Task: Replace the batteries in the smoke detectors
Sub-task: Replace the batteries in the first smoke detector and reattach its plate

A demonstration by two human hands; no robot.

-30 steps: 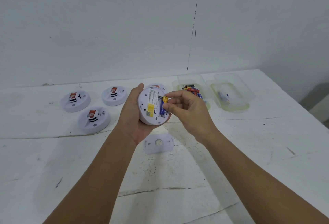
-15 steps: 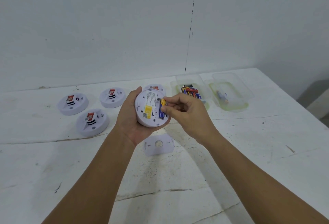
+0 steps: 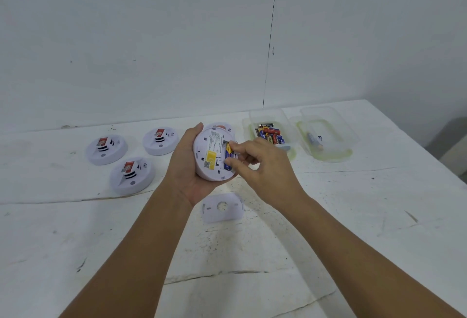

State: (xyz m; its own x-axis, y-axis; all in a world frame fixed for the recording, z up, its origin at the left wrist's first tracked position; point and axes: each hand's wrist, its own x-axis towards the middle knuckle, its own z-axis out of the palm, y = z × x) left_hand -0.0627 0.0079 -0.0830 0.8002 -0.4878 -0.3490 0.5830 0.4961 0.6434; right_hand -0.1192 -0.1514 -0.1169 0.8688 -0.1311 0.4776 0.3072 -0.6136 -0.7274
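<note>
Left hand: left hand (image 3: 188, 166) cups the smoke detector (image 3: 213, 154) from the side and below, fingers wrapped round its rim, held above the table (image 3: 353, 216).
Detector: back side faces the camera; yellow label visible, battery bay open.
Right hand: right hand (image 3: 262, 166) pinches a blue-and-yellow battery (image 3: 229, 152) between thumb and fingertips, the battery lying in or at the bay; cannot tell whether it is fully seated.
Cover plate: white back plate (image 3: 222, 207) lies flat on the table, just below the hands.
Other detectors: three detectors (image 3: 131, 175) sit face-up at left; a fourth (image 3: 222, 127) is partly hidden behind the held one.
Containers: clear tub (image 3: 269, 125) holds assorted batteries; second tub (image 3: 328, 133) beside it holds one battery.
</note>
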